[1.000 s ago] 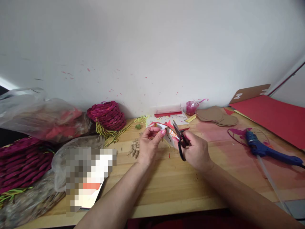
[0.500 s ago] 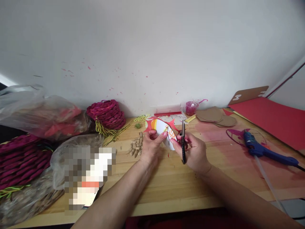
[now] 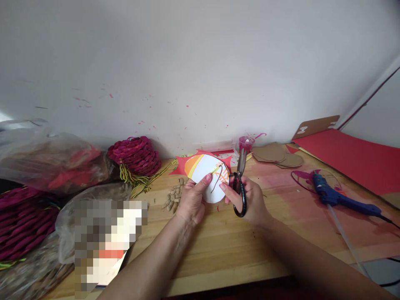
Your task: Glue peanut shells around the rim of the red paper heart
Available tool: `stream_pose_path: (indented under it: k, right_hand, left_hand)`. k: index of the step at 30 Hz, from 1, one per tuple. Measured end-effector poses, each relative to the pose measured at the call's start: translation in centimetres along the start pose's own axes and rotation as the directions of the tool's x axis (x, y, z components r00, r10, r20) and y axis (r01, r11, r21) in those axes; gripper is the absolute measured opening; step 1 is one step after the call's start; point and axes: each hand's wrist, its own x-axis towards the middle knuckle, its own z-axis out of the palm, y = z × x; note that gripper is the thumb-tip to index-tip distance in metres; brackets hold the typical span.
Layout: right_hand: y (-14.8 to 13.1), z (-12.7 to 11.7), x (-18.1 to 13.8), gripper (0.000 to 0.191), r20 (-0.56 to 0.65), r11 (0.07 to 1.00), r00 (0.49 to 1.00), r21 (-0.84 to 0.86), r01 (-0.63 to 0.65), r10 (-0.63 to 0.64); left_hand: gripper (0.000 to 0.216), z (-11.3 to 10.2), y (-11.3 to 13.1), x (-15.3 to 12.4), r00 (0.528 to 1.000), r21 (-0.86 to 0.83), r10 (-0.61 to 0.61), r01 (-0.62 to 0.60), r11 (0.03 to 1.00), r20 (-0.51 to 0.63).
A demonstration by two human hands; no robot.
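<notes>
A round white card (image 3: 208, 196) with orange and yellow print faces me above the table. My left hand (image 3: 191, 201) grips its lower left edge, thumb on the front. A thin dark cord (image 3: 217, 182) lies across the card. My right hand (image 3: 253, 204) has black-handled scissors (image 3: 241, 166) hooked on it, blades pointing up and seemingly together. Its fingertips also touch the card's right edge. Behind the card shows red paper with pointed edges (image 3: 179, 166). Peanuts in their shells (image 3: 172, 199) lie left of my left hand.
Wine-red braided bundles (image 3: 135, 156) and plastic bags (image 3: 46, 158) crowd the left side, near a blurred-out patch (image 3: 115, 241). A pink cup (image 3: 246, 143), brown cardboard pieces (image 3: 273, 153) and red sheets (image 3: 350, 156) stand at the back. A blue glue gun (image 3: 340, 198) lies right.
The card has turned from a slanted pose to face me more fully, showing more of its front. The scissors have rotated from nearly edge-on, so their handle loops now show.
</notes>
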Motion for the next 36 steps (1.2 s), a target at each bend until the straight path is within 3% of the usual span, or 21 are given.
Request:
stream_pose_path:
  k: [7,18,30,36]
  right_hand:
    - [0.1,-0.7,0.4,0.037,0.221,0.981,0.96,0.045,-0.189,0.175]
    - [0.7,-0.9,0.5,0.041,0.404,0.967,0.886,0.011,-0.253,0.227]
    - [0.2,-1.2,1.1,0.058,0.355,0.97,0.906,-0.006,-0.245,0.231]
    - [0.6,-1.4,1.2,0.056,0.352,0.974,0.912,-0.001,-0.225,0.211]
  left_hand:
    - [0.06,-0.8,1.8,1.2,0.994,0.029,0.107,-0.106,0.994,-0.025]
    - [0.057,-1.1,2.0,1.6,0.989,0.027,0.125,-0.124,0.992,-0.08]
    - [0.067,-0.8,1.5,1.0,0.999,0.078,0.035,-0.035,0.996,-0.006]
    - [0.063,-0.9,1.6,0.9,0.999,0.094,0.049,-0.048,0.994,-0.005]
